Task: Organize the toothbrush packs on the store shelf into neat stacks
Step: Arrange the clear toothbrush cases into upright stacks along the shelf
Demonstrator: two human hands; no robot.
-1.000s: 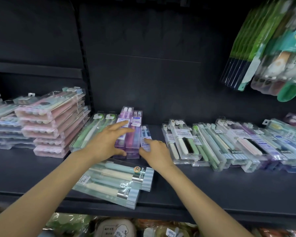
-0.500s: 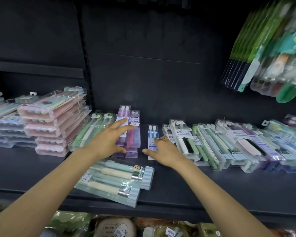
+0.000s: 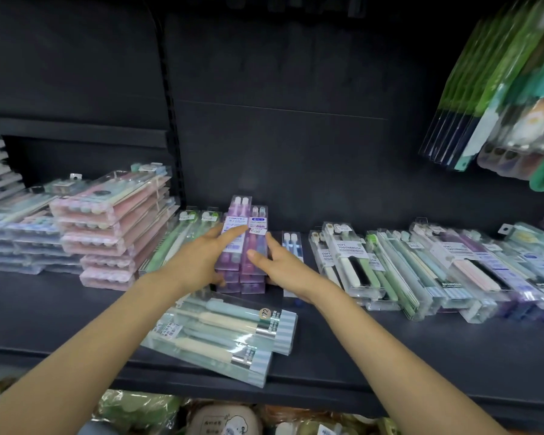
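Far left you've got the pink toothbrush pack stack [image 3: 113,227], already fairly squared up, w/ the green toothbrush packs [image 3: 173,243] lying flat just beside it on the shelf [image 3: 390,346].

Your left hand [image 3: 198,262] lies over the left side of the purple toothbrush pack stack [image 3: 244,243], fingers straight-ish and spread, index reaching across the top label, thumb down at the front edge. So pressing/steadying, not really clenched round anything. Your right hand [image 3: 283,265] is on the stack's right side, fingers extended along the edge, thumb pointing in over the top. Basically you're sandwiching the stack btwn both hands.

Handling-wise imo: these are clear rigid plastic cases, light, and slick on each other, so the stack prob shears sideways if you shove only the top one. Take it by the long side edges, low down, palms flat, and nudge the whole column together. Don't squeeze hard, thin plastic like that likely flexes and pops.

Just right of your hand sits a lone blue toothbrush pack [image 3: 292,243], then the slumped row of soft toothbrush packs [image 3: 358,265], leaning on each other, def not neat yet. Up front near the shelf lip, the two mint-striped toothbrush packs [image 3: 226,334] lie crooked, one overlapping the other.
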